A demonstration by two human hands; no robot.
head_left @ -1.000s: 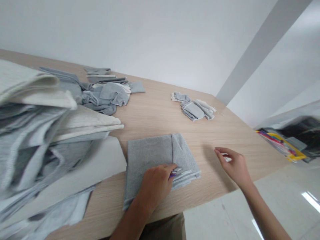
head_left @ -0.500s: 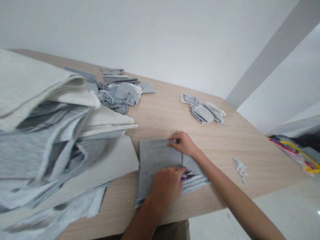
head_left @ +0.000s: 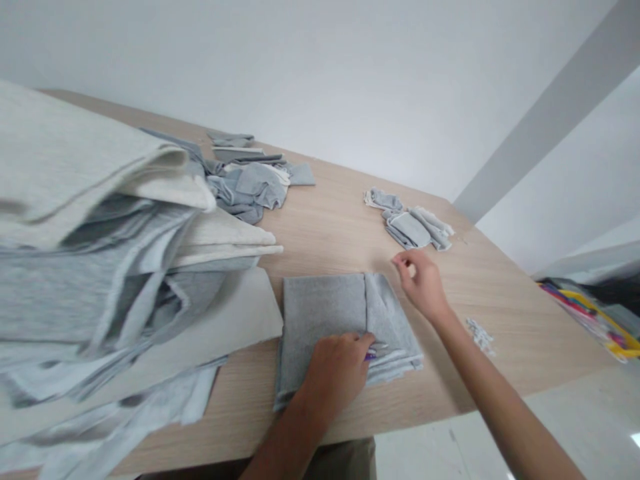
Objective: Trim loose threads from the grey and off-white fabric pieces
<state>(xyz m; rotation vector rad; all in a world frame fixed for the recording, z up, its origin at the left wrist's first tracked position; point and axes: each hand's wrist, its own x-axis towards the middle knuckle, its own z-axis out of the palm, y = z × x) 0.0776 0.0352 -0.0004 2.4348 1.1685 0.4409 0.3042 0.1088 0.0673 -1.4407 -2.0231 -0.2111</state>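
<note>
A folded piece of grey fabric (head_left: 323, 303) lies flat on the table, with a seam line running down it and layered, uneven edges at its lower right. My left hand (head_left: 340, 363) rests on this fabric, its fingers closed round small scissors (head_left: 370, 356) with a purple handle; only a bit of handle and pale metal tips show. Up and to the right of the fabric, my right hand (head_left: 423, 280) is raised off it, thumb and forefinger pinched together. Whatever sits in that pinch, if anything, is too small to make out.
A tall pile of grey and cream fabric pieces (head_left: 120, 267) fills the left side. Further back lie crumpled grey pieces (head_left: 257, 187) and a smaller fabric bundle (head_left: 413, 227). White scraps (head_left: 481, 335) lie near the table's right part. Beyond it stands a yellow basket (head_left: 620, 337).
My right hand has let go of the fabric's top edge and moved right and slightly up, away from it. My left hand stays on the fabric with the scissors.
</note>
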